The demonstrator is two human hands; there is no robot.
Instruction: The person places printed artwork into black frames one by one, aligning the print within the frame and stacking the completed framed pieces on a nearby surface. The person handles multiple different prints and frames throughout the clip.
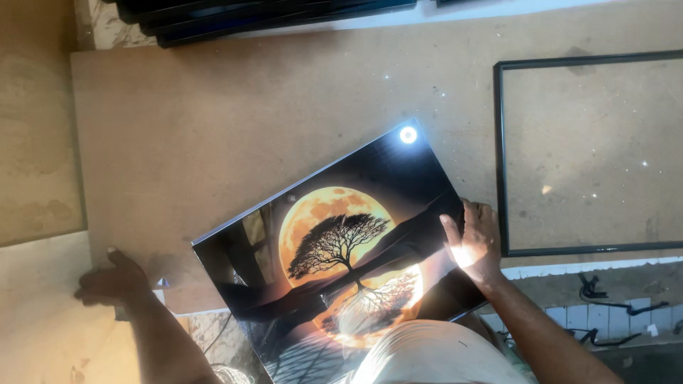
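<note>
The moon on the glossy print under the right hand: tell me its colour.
Orange-yellow moon, behind a black tree silhouette; head view.

glossy moon-and-tree print [341, 249], tilted on brown board [213, 128]

A: Glossy print [341, 256]: orange moon, black tree silhouette, dark sky, mirrored reflection below.
B: Noted. Empty frame [500, 156]: thin, black. Board [249, 121] beneath: plain tan-brown, lightly speckled.

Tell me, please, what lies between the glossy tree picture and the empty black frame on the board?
In the head view, only the right hand, gripping the glossy tree picture at its right edge, and bare brown board separate it from the empty black frame.
</note>
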